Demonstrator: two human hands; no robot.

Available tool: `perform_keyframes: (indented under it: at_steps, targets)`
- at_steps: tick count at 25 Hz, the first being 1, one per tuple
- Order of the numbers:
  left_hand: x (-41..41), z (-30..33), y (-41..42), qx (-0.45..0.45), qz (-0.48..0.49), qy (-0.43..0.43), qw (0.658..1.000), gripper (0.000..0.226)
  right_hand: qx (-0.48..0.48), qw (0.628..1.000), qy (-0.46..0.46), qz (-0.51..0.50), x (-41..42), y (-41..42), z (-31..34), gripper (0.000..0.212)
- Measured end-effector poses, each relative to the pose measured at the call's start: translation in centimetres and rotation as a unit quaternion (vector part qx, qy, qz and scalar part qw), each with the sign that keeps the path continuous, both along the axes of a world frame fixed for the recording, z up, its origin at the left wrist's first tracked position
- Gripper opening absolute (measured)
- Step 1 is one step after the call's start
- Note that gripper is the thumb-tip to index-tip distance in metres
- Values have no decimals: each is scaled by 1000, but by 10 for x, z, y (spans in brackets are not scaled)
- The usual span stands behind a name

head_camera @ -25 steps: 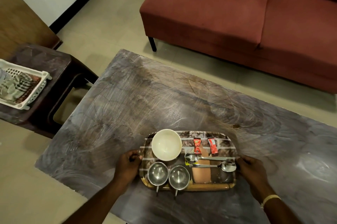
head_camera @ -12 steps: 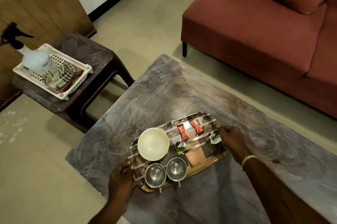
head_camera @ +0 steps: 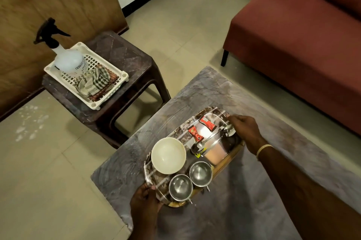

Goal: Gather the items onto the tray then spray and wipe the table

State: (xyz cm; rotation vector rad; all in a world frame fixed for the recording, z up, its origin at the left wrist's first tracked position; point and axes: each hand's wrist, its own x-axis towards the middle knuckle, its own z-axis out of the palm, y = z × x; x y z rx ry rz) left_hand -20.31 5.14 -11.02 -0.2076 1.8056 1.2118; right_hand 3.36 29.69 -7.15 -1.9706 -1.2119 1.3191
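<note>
The patterned tray [head_camera: 228, 158] is over the left end of the grey marbled table [head_camera: 263, 191], turned at a slant. It carries a cream bowl [head_camera: 168, 155], two steel cups [head_camera: 180, 187] [head_camera: 200, 173], two red sachets [head_camera: 207, 123] [head_camera: 196, 133] and two spoons [head_camera: 213, 137]. My left hand [head_camera: 145, 202] grips the tray's near left end. My right hand [head_camera: 245, 129] grips its far right end. On the stool to the left, a clear spray bottle [head_camera: 67, 58] with a black trigger and a striped cloth [head_camera: 94, 81] lie in a white basket [head_camera: 109, 94].
A dark plastic stool [head_camera: 125, 64] stands left of the table, against a wooden panel. A maroon sofa [head_camera: 302, 44] runs along the table's far side. Beige tiled floor lies between them, with white specks at the left.
My view has swung left and the tray has shifted toward the table's left end, turning further at an angle. Both hands keep their hold. The stool, basket and spray bottle are now fully in view.
</note>
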Motion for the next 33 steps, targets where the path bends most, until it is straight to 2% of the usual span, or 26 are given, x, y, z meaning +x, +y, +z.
perform_keyframes:
  at_steps: [4, 12, 15, 18, 22, 24, 26, 31, 33]
  targets:
    - [-7, -5, 10, 10, 9, -9, 1000, 15, 5, 1000, -10, 16, -20, 21, -7, 24]
    - [-14, -12, 16, 4, 1, -2, 1000, 18, 4, 1000, -25, -4, -32, 34, -14, 22]
    - [-18, -19, 15, -10, -21, -15, 1000, 11, 9, 998, -51, 18, -35, 32, -9, 23]
    - [-32, -19, 12, -41, -34, -23, 998, 3, 23, 995, -97, 24, -40, 28, -4, 44]
    - [-80, -2, 19, -72, -43, -14, 996, 15, 56, 991, -111, 40, -60, 16, 25, 67]
    - [-110, 12, 27, -60, -56, 26, 996, 15, 72, 993, -89, 42, -76, 11, 40, 54]
    - [-138, 31, 41, -51, -91, 108, 989, 11, 92, 993, -68, 42, -91, 6, 50, 41]
    - [-205, 99, 87, 14, -109, 225, 968, 4, 99, 992, 1, 77, -156, -27, 84, 38]
    - [-228, 124, 103, 4, -122, 296, 947, 7, 110, 988, 15, 111, -191, -44, 95, 37]
